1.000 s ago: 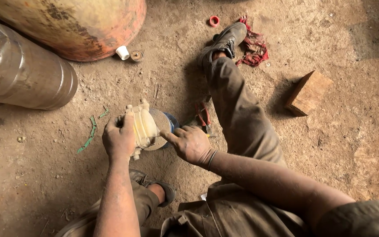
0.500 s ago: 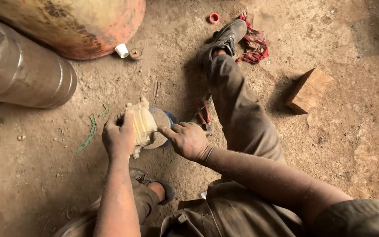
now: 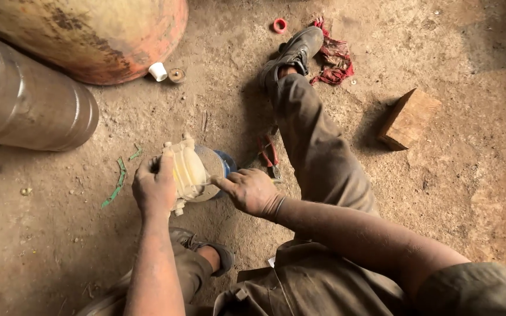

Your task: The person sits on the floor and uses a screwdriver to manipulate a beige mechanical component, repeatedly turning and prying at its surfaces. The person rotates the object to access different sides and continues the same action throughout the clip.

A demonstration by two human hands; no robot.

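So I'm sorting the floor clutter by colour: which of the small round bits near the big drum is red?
The red ring, beside the shoe; the white cap and the brownish disc aren't.

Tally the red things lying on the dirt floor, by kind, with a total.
Red ring: 1
Red rag: 1
Red-handled pliers: 1
Total: 3

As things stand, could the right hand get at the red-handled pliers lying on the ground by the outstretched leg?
Probably yes. The pliers lie on bare ground just beyond the right hand, beside the leg, with nothing over them. But that hand is pressed against the pale plastic part.
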